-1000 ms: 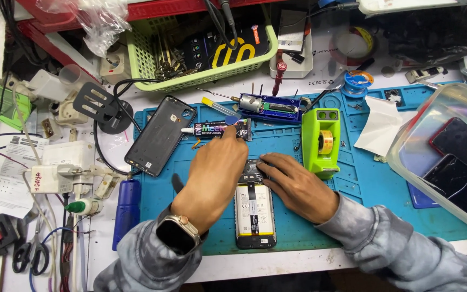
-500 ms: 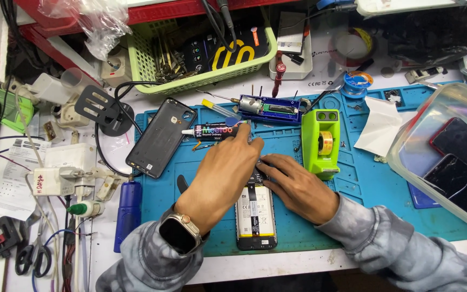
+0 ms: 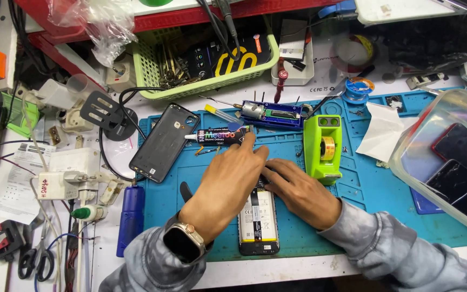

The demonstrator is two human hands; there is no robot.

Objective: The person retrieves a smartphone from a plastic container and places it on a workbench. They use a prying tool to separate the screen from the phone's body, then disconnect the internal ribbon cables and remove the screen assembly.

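An opened phone point(image 3: 258, 223) with its battery showing lies upright on the blue work mat point(image 3: 374, 200). My right hand point(image 3: 300, 190) lies over the phone's top end and holds it down. My left hand point(image 3: 227, 178), with a watch at the wrist, reaches away from me across the mat. Its fingertips touch the right end of a black glue tube point(image 3: 216, 135). This hand grips nothing. The phone's dark back cover point(image 3: 164, 141) lies face down to the left of the tube.
A green tape dispenser point(image 3: 322, 146) stands just right of my hands. A clear plastic box point(image 3: 406, 162) with phones fills the right side. A green basket point(image 3: 152, 81), a blue tool case point(image 3: 268, 114), a blue handled tool point(image 3: 129, 216), scissors point(image 3: 33, 260) and cables crowd the back and left.
My left hand has slid away from me, from over the phone's top toward the glue tube, and now touches its end. My right hand has stayed on the phone.
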